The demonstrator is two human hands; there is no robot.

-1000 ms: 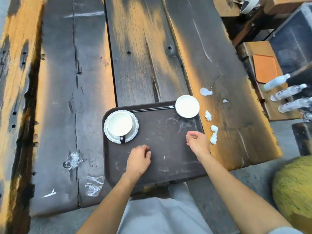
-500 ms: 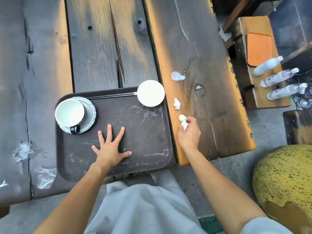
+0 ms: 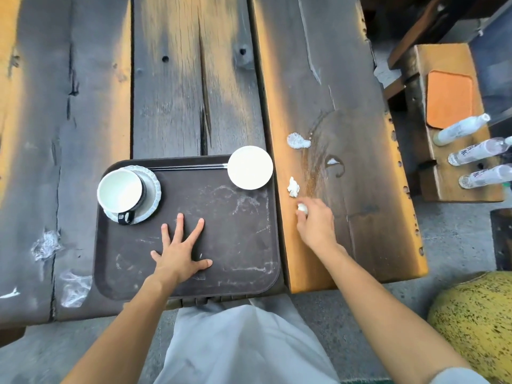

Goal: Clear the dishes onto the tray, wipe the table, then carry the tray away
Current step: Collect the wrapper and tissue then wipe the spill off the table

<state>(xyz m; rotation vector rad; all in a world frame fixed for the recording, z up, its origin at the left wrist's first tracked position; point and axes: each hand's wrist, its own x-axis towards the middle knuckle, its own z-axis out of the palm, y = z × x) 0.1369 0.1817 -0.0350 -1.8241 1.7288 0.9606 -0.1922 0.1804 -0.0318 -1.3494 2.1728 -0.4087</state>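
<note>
- Left hand (image 3: 181,252) lies flat on the tray (image 3: 243,245) — fingers spread wide.
- Right hand (image 3: 314,224) on the table (image 3: 346,79) — fingertips pinching a white paper ball (image 3: 302,208).

A big old table (image 3: 194,87) made of dark, worn wood planks with orange-brown patches holds everything. A dark brown plastic tray (image 3: 243,259) lies flat on it, near the front edge. To the right of the tray, on an orange-brown plank, lies a small white crumpled paper ball (image 3: 293,187). A little farther back sits a flat white wet-looking blob (image 3: 297,141), and near it a tiny white scrap (image 3: 332,161). On the left planks lie two bits of clear crinkled plastic wrap (image 3: 45,245) and a small white sliver (image 3: 9,293).
</note>
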